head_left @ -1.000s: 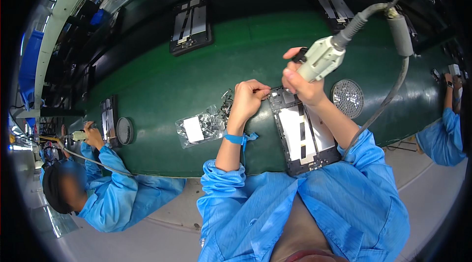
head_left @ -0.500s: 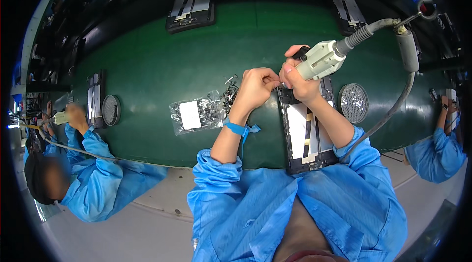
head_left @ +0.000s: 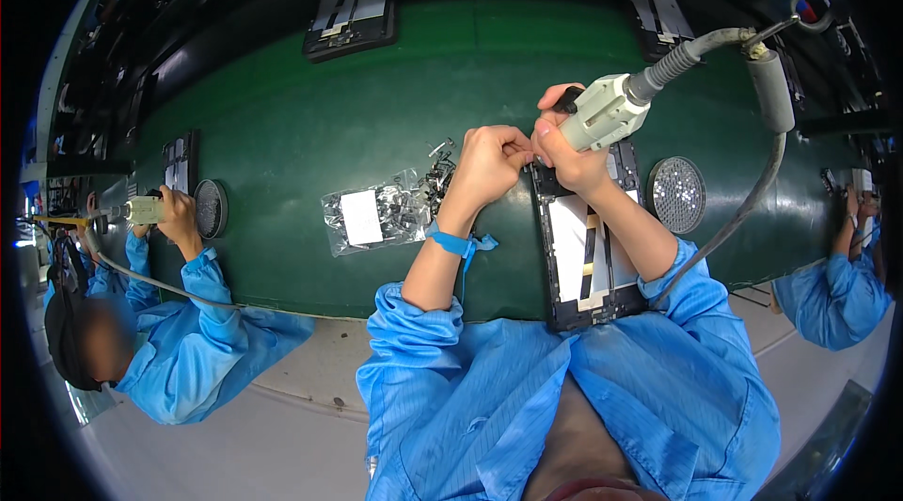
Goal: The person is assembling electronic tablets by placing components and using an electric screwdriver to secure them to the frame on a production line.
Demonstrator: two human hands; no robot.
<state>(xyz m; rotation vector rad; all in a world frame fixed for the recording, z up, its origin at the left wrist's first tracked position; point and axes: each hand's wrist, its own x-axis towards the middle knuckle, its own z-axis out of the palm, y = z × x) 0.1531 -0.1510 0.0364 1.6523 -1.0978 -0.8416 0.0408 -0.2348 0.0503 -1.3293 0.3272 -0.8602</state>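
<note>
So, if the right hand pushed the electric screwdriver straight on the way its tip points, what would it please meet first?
Most likely the top left corner of the open tablet frame, right where the left hand pinches. The right hand hides the tip, so depth is uncertain.

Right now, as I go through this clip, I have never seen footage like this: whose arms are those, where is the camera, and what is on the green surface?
The camera sits on a person's head, looking down through a fisheye lens, so straight edges bend. The blue-sleeved arms rising from the bottom are the wearer's own. The right hand grips a pale grey electric screwdriver hanging from a grey hose. The left hand pinches something small at its tip. Below them lies a dark flat device frame with white panels on the green bench mat. Nearby are a clear plastic bag of small metal parts and a round perforated dish. Co-workers sit on either side.
</note>
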